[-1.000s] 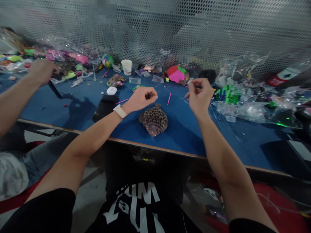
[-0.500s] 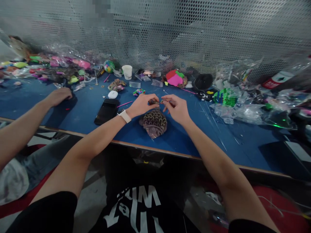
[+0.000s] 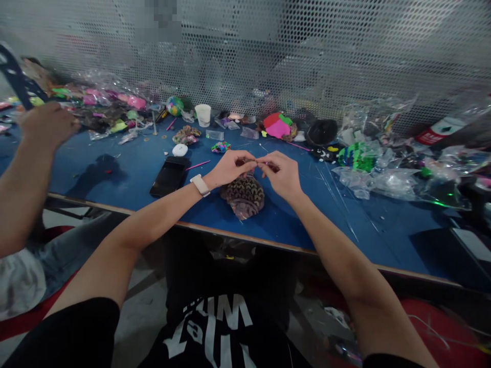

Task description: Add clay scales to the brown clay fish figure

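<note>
On the blue table lies a dark brownish lump (image 3: 244,197) covered in curved scale-like ridges, perhaps modelling clay. Just above its far end, my left hand (image 3: 237,166) and my right hand (image 3: 281,173) meet at the fingertips. Both are closed in a pinch. Whatever sits between the fingers is too small to make out. A pale watch is on my left wrist. Left of my left hand are a black phone (image 3: 169,176) and a thin pink stick (image 3: 198,165). Beyond it lies a small multicoloured piece (image 3: 221,147).
A white cup (image 3: 203,115), a pink, red and green clay piece (image 3: 276,125) and a black bowl-like thing (image 3: 322,133) line the back. Clear plastic bags (image 3: 395,179) lie right. At far left, a co-worker's hand (image 3: 48,122) holds a dark blue strip (image 3: 19,76).
My fingertips have come together from slightly apart. The co-worker's hand has risen from the table toward the left, and a dark blue strip now shows in it.
</note>
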The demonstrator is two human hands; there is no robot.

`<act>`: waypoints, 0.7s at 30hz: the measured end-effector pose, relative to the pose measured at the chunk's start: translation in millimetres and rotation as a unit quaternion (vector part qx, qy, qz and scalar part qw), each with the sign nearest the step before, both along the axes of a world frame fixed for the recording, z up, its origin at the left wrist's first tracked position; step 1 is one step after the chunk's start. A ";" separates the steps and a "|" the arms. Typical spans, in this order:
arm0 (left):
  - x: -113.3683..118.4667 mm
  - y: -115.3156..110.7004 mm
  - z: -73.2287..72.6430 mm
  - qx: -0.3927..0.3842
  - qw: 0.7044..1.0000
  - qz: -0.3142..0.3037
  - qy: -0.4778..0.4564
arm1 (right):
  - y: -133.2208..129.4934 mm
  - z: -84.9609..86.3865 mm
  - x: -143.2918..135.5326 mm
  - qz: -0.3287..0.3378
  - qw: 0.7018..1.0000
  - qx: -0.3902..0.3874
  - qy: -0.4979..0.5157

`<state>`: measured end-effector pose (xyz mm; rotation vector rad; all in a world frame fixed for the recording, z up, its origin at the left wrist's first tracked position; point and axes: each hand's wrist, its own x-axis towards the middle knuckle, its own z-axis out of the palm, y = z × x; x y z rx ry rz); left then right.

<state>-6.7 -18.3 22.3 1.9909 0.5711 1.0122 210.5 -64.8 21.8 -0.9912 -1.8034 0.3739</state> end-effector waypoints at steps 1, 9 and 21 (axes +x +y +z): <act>-2.4 -0.9 2.5 0.022 1.000 0.012 0.012 | -0.6 1.5 0.7 -0.009 1.000 0.007 -0.020; -29.0 16.3 9.8 0.171 0.959 0.189 0.123 | 15.8 7.3 39.9 -0.143 0.987 0.001 0.075; -27.1 26.3 -1.7 0.209 0.932 0.126 0.267 | 7.9 -3.9 20.3 -0.001 0.996 -0.085 -0.025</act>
